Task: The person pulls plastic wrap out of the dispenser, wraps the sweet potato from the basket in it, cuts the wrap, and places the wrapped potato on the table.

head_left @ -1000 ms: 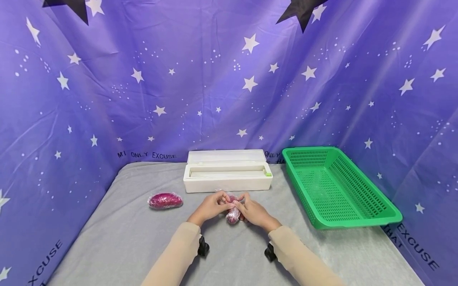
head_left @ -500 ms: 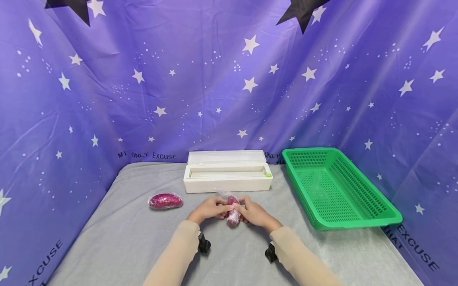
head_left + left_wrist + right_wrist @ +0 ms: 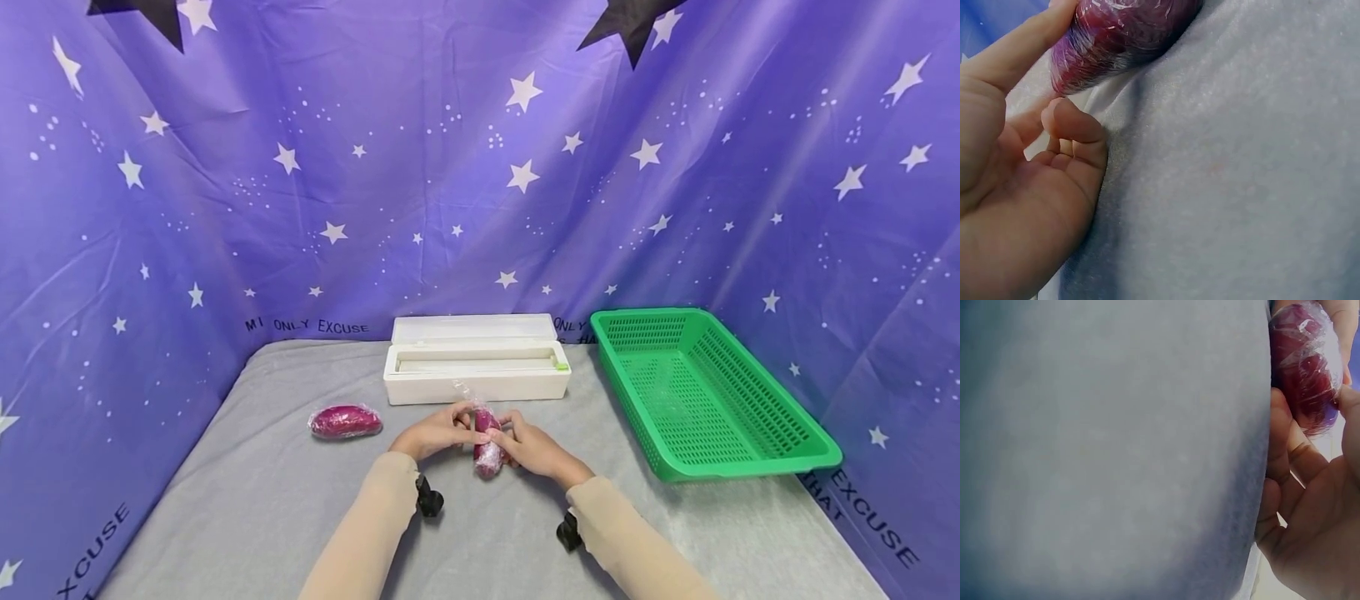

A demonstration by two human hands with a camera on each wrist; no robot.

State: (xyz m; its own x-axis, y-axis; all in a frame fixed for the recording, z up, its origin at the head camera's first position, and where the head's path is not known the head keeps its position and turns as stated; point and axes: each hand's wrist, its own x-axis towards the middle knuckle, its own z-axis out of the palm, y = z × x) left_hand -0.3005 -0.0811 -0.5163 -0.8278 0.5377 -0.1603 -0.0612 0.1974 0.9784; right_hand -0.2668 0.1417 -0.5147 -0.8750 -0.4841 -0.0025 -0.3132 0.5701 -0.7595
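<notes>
Both hands are on a purple-red oblong vegetable, seemingly a sweet potato (image 3: 487, 446), wrapped in clear cling film. A loose tail of film (image 3: 463, 390) sticks up from its far end. The left hand (image 3: 438, 433) holds its left side between thumb and forefinger; the other fingers curl below, as the left wrist view shows. On the opposite side, the right hand (image 3: 534, 446) grips it with the thumb on top and fingers beside and under it. A second film-wrapped sweet potato (image 3: 346, 422) lies on the grey cloth to the left.
Behind the hands stands a white cling film dispenser (image 3: 477, 388) with its lid raised. A green perforated basket (image 3: 750, 467) sits at the right. A starry purple curtain (image 3: 450, 208) encloses the grey cloth-covered table (image 3: 247, 500) at the back and sides.
The left hand's fingers have spread from the middle of the sweet potato towards its left side and far end. More of the sweet potato and its film tail shows; the right hand has barely moved.
</notes>
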